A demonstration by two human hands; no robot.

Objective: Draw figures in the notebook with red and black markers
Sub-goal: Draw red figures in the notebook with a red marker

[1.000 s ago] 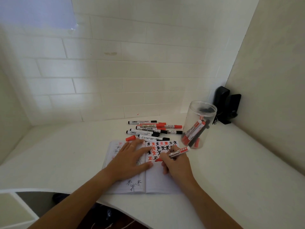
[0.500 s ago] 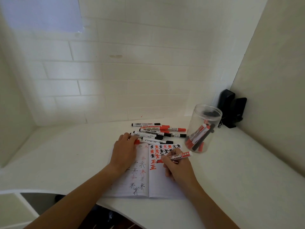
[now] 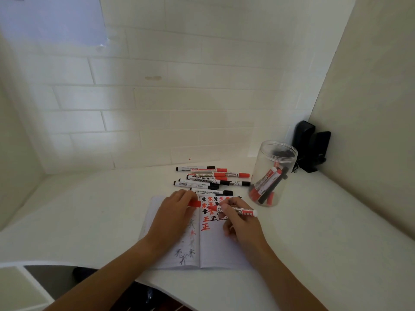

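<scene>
White table [image 3: 325, 221]: notebook [image 3: 222, 250], markers [image 3: 208, 180], jar [image 3: 272, 173]

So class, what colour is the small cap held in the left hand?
Red. The cap sticks out from the left hand over the notebook, in the head view.

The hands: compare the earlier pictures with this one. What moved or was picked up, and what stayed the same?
The left hand left its flat rest on the notebook, reached up to the page's top edge and now holds the red cap. The right hand kept its grip on the red marker, whose tip now points towards the cap. The loose markers and clear jar stayed put.
</scene>
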